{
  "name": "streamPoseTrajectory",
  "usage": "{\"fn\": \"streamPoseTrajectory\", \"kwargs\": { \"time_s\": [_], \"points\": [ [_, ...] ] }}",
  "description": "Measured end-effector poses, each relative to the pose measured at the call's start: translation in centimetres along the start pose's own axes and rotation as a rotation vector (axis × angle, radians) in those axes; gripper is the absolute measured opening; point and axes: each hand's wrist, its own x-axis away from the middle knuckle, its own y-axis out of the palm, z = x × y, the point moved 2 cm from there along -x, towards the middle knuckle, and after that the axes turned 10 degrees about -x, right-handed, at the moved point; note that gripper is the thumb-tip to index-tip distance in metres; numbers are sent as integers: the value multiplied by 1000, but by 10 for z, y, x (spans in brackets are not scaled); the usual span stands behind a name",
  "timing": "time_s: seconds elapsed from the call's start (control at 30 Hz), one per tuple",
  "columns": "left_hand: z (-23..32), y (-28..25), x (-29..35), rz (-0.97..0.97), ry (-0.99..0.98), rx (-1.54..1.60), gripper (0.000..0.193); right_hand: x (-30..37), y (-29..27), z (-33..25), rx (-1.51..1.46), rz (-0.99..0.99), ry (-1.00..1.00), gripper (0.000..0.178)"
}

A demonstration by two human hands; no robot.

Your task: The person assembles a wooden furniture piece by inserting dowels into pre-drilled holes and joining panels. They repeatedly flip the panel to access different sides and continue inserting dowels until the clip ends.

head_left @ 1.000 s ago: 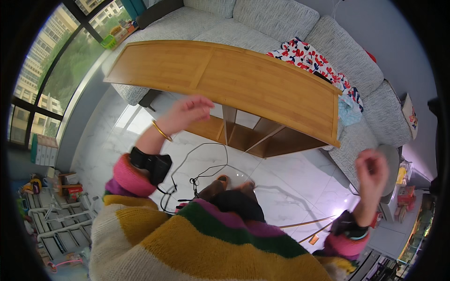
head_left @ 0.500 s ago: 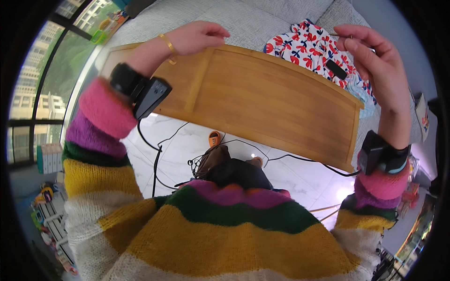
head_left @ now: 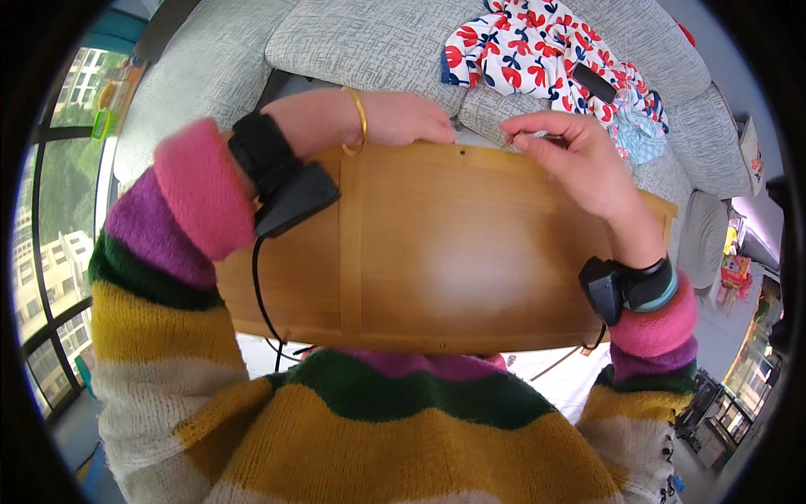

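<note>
A brown wooden panel (head_left: 470, 244) with a raised frame strip stands in front of me. At its far edge is my left hand (head_left: 399, 118), fingers pressed together and curled down; whatever they may hold is hidden. My right hand (head_left: 579, 155) is closed in a pinch on a thin metal piece (head_left: 537, 134), its pointed end toward the left hand. This piece is too small to name more exactly. The right hand is over the panel's far edge, a short gap away from my left fingertips. A small dark hole (head_left: 462, 152) shows in the edge strip between the hands.
Behind the panel is a grey sofa (head_left: 361, 42) with a red-flowered white cloth (head_left: 512, 50) and a black phone (head_left: 594, 83) on it. A black cable (head_left: 259, 286) hangs from my left wrist device (head_left: 298, 197). Windows (head_left: 63, 210) line the left side.
My right hand has moved left and nearer with the metal piece, closer to my left hand. My left hand has shifted right. The panel now fills more of the view and hides my feet.
</note>
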Motion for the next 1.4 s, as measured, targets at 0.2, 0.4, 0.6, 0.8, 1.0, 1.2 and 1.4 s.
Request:
{"fn": "streamPoseTrajectory", "kwargs": {
  "time_s": [0.2,0.4,0.6,0.8,1.0,1.2,1.4],
  "points": [
    [1,4,10,-146,-93,623,36,-2,17,10,-6,57,90,18],
    [-4,7,11,-190,-106,664,39,-1,30,12,35,84,-26,8],
    [-9,21,3,-362,68,727,39,-2,30,21,-81,97,-40,8],
    [-3,17,5,-228,124,459,43,-5,27,15,-97,88,-29,9],
    [5,17,7,-92,115,222,48,-3,27,7,-128,92,52,9],
    [5,15,6,-56,141,222,45,-2,25,8,-44,83,29,9],
    [4,13,4,-57,151,189,44,-3,31,10,34,114,-1,8]
  ]
}}
